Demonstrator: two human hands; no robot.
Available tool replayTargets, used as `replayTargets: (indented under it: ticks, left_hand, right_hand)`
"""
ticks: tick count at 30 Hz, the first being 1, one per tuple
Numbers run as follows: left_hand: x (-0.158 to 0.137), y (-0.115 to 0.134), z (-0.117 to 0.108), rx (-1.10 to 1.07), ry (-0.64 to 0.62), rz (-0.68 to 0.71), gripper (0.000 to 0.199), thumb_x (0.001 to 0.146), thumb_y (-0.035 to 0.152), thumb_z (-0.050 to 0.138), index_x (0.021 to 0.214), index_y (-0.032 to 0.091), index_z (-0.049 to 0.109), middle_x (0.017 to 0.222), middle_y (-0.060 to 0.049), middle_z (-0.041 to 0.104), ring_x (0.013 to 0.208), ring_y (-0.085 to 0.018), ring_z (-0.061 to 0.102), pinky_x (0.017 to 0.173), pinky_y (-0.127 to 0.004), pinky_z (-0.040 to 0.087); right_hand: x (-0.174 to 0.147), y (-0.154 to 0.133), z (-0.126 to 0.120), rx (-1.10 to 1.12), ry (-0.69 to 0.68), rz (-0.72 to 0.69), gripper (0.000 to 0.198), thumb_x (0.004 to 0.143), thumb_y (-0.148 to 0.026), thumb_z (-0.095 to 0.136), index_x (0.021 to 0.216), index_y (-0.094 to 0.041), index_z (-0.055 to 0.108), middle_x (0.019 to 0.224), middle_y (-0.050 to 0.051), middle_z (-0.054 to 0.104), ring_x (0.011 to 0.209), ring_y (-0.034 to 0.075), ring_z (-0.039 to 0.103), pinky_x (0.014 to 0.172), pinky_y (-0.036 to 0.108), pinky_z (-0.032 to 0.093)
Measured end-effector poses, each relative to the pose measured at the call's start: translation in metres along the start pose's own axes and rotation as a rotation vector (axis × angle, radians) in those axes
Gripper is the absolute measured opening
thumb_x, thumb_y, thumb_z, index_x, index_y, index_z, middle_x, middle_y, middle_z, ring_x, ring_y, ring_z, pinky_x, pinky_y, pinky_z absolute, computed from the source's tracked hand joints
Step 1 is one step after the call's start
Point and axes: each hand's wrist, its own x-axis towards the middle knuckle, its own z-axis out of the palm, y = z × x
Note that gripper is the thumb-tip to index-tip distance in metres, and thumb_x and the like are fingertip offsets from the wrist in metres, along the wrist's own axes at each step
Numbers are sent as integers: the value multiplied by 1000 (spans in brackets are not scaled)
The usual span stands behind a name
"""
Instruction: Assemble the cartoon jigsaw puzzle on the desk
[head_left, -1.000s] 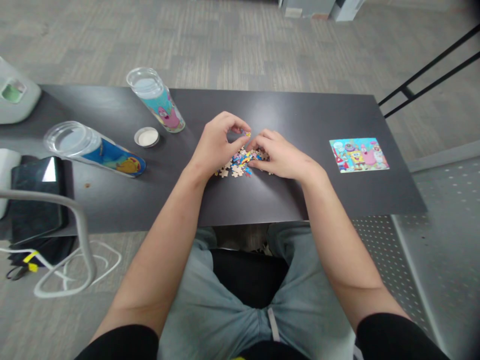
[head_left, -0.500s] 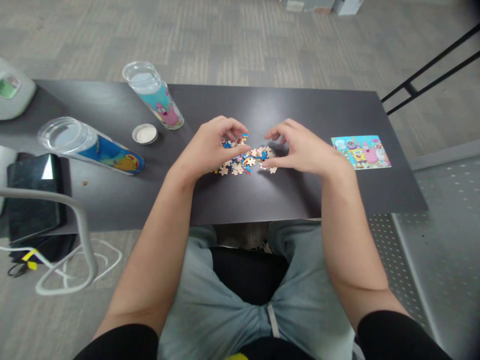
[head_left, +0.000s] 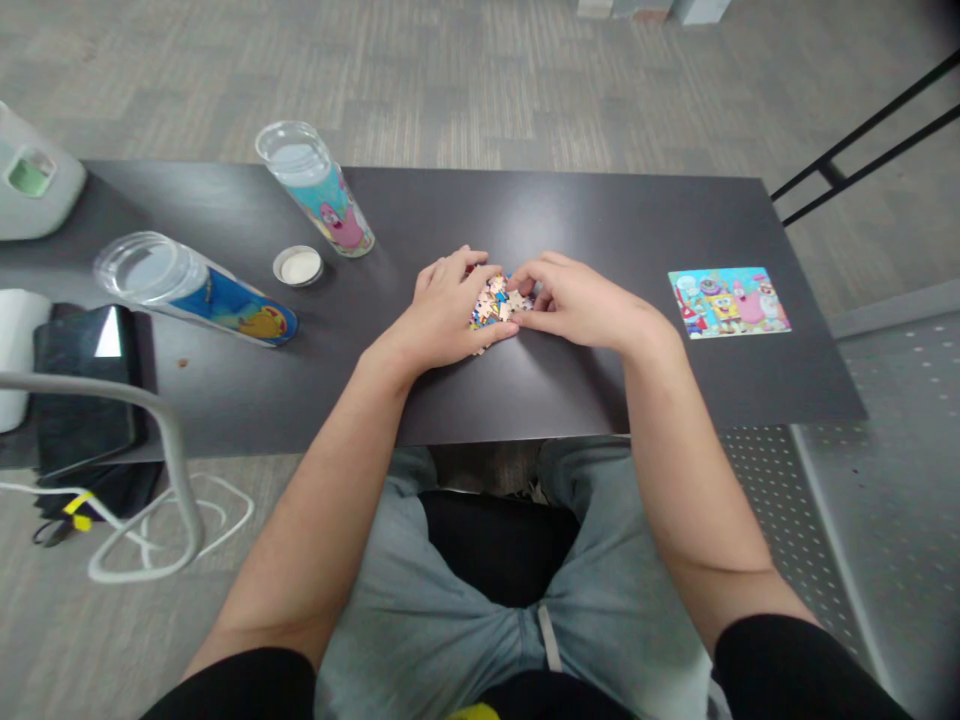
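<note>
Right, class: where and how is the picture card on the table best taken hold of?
Probably by its two long edges, near and far, with the right hand, the closer one, coming from above. The picture card is thin and lies flat on the table, offering little to grasp from the side, while both long edges are uncovered.

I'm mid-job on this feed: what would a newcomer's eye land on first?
Probably the small heap of colourful puzzle pieces near the middle of the dark table, with the left hand and right hand at either side of it. Next would be the bright cartoon card lying flat toward the right end, then the teal canister and blue canister on the left.
</note>
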Motion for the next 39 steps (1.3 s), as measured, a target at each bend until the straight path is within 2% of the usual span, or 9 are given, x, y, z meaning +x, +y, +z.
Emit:
replayTargets:
  ticks: [4,8,11,19,24,27,31,34,39]
  left_hand:
    - [4,-6,-3,-162,34,96,64,104,52,94,160,27,80,171,-18,78,166,-43,71,145,-68,52]
    - [4,-15,1,-352,166,183,48,109,38,81,155,26,79,161,-16,83,156,-35,77,141,-59,60]
    - [8,-24,7,-544,317,143,43,119,47,74,157,26,76,164,-17,82,158,-32,78,140,-55,63]
    - [-3,-16,-12,-430,681,119,57,127,86,59,140,32,76,139,-12,86,130,-30,84,114,-54,71]
    - [-45,33,-48,-180,781,180,21,135,41,57,127,33,74,120,-5,85,119,-29,80,116,-56,65]
    - [-57,38,-70,-161,1110,159,21,122,22,62,116,31,80,112,-4,84,109,-31,78,113,-59,59]
    - [-50,3,-97,-312,1630,255,40,122,56,47,111,26,71,107,-10,64,88,-29,57,92,-50,46]
    - [-53,-26,-106,-186,1917,139,42,117,46,22,115,27,60,108,-10,50,96,-30,51,99,-50,46]
    - [-87,-32,-90,-31,1702,-204,50,99,18,46,147,10,56,143,-29,62,138,-35,58,136,-56,44]
  right_hand:
    - [-3,7,-3,-84,-1,10,77,92,-53,108,158,-24,81,160,20,73,137,47,78,130,69,66]
    - [3,1,13,-220,-13,16,148,69,-95,116,189,-23,65,185,29,60,171,69,53,145,91,46]
    - [15,-19,40,-267,-54,21,160,74,-103,109,201,-25,49,201,31,47,182,75,41,147,98,37]
    - [22,-58,79,-350,0,-74,92,115,-81,79,189,-26,66,198,26,55,183,58,49,151,81,41]
    - [23,-51,71,-283,45,-114,62,118,-70,79,165,-30,78,179,24,70,164,58,63,136,81,53]
    - [26,-46,68,-230,68,-107,51,114,-70,83,150,-35,79,171,21,74,159,56,66,137,80,53]
    - [28,-44,70,-208,95,-93,50,112,-75,82,144,-36,78,165,21,76,159,55,67,139,80,53]
    - [27,-46,70,-222,104,-98,47,114,-71,78,144,-35,79,161,23,78,155,57,70,136,81,55]
    - [26,-47,71,-258,157,-104,39,114,-73,77,130,-38,75,146,20,82,143,52,76,129,74,62]
